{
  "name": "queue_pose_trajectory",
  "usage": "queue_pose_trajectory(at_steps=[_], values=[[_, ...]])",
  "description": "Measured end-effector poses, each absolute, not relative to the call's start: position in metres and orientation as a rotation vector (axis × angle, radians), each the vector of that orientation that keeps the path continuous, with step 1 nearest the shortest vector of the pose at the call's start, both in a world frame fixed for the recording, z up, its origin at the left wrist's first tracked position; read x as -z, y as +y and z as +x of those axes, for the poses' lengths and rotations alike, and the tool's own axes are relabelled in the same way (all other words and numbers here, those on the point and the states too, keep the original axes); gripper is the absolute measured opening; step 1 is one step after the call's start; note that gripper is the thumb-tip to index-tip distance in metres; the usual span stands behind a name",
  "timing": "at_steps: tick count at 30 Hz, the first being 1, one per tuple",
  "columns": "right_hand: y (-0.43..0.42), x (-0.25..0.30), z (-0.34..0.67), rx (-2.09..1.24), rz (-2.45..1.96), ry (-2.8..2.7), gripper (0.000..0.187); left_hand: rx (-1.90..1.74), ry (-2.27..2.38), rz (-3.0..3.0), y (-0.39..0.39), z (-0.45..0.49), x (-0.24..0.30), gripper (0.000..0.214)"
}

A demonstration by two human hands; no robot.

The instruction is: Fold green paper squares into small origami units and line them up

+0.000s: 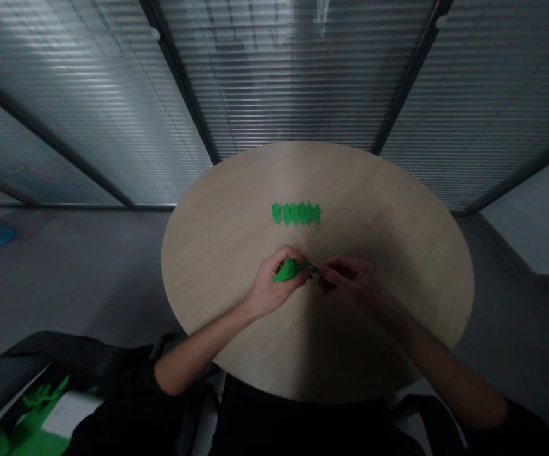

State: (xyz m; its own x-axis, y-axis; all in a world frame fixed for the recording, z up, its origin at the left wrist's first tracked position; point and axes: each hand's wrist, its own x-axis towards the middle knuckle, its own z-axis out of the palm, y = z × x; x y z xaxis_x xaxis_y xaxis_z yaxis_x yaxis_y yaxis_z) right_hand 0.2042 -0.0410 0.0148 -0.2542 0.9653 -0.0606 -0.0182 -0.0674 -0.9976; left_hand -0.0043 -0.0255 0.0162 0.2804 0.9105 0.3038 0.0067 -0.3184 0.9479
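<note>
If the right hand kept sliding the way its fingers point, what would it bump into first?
Probably the green paper piece held in the left hand; the right hand points straight at it and is close to its tip.

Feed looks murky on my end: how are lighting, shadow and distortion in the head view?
Head view: dim, but the green paper piece pinched by left hand and right hand is readable; shadow darkens the round table toward the body; wide-angle distortion bows the window frames; pixelated patch top centre.

Left hand [271, 286], right hand [353, 280] — pinched, nearly touching
</note>
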Motion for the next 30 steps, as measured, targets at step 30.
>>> queue_pose_trajectory(at_steps=[30], values=[[-0.046, -0.011, 0.199, -1.284, -1.108, -1.463, 0.039, -1.167, 0.879, 1.578, -0.027, -0.003, -0.021, 0.016]])
